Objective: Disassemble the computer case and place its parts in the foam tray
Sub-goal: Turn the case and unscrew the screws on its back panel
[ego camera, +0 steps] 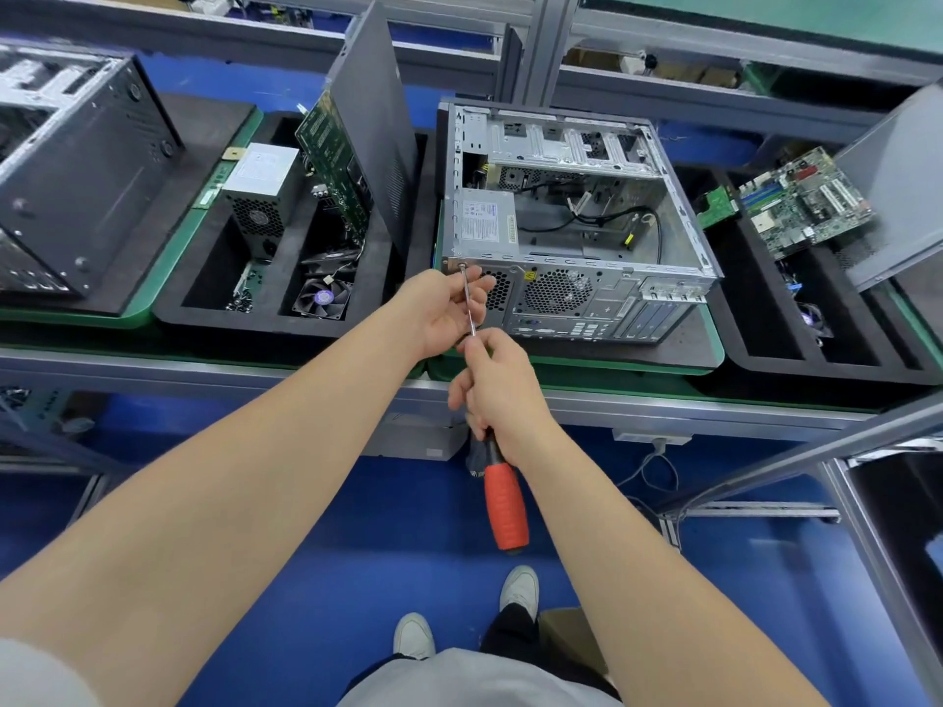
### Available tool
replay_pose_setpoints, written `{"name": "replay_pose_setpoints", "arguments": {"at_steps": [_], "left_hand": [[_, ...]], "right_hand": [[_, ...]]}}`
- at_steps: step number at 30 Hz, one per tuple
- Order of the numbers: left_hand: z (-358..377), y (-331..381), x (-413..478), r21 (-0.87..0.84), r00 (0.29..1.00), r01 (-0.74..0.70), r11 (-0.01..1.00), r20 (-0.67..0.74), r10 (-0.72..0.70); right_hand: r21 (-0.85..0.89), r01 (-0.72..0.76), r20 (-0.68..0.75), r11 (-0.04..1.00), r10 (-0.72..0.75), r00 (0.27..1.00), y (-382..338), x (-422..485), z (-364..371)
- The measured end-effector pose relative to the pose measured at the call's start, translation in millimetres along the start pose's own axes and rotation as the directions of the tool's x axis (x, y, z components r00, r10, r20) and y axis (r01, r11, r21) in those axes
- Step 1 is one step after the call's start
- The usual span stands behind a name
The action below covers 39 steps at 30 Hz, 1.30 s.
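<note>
The open computer case (602, 278) lies on its side on the bench, rear panel toward me, with the power supply (487, 222) inside at its near left. My right hand (502, 385) grips a screwdriver with an orange handle (505, 507). Its metal shaft runs up to a screw at the case's top left rear corner (462, 266). My left hand (449, 311) pinches the shaft near its tip. The black foam tray (214, 308) to the left holds a power supply, a fan, a green board and a dark side panel (377, 135).
Another case (76, 165) stands at the far left. A second foam tray (765, 349) at the right holds a motherboard (801, 206) and a grey panel. The bench's metal rail (663, 400) runs just in front of me, blue floor below.
</note>
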<state>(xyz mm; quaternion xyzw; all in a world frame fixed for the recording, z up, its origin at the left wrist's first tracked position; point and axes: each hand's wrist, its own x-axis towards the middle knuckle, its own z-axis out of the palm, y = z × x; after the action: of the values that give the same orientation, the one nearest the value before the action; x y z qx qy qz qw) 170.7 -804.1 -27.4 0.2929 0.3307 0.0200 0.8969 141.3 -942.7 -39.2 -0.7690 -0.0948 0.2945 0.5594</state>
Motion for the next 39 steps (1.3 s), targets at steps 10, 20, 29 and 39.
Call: {"name": "replay_pose_setpoints", "arguments": {"at_steps": [10, 20, 29, 39], "left_hand": [[4.8, -3.1, -1.5, -0.037, 1.000, -0.023, 0.999, -0.016, 0.023], [-5.3, 6.1, -3.2, -0.005, 0.997, 0.054, 0.999, 0.053, -0.054], [-12.3, 1.3, -3.1, 0.136, 0.999, -0.051, 0.989, -0.006, 0.052], [-1.5, 6.7, -10.7, 0.012, 0.999, 0.032, 0.999, 0.030, -0.032]], "right_hand": [[0.021, -0.015, 0.067, 1.000, 0.013, 0.998, 2.4, 6.8, 0.5], [0.804, -0.404, 0.440, 0.435, 0.020, 0.898, 3.6, 4.1, 7.8], [0.446, -0.293, 0.047, 0.846, 0.305, 0.951, -3.3, 13.5, 20.6], [0.735, -0.364, 0.367, 0.572, 0.115, 0.923, -1.1, 11.0, 2.5]]}}
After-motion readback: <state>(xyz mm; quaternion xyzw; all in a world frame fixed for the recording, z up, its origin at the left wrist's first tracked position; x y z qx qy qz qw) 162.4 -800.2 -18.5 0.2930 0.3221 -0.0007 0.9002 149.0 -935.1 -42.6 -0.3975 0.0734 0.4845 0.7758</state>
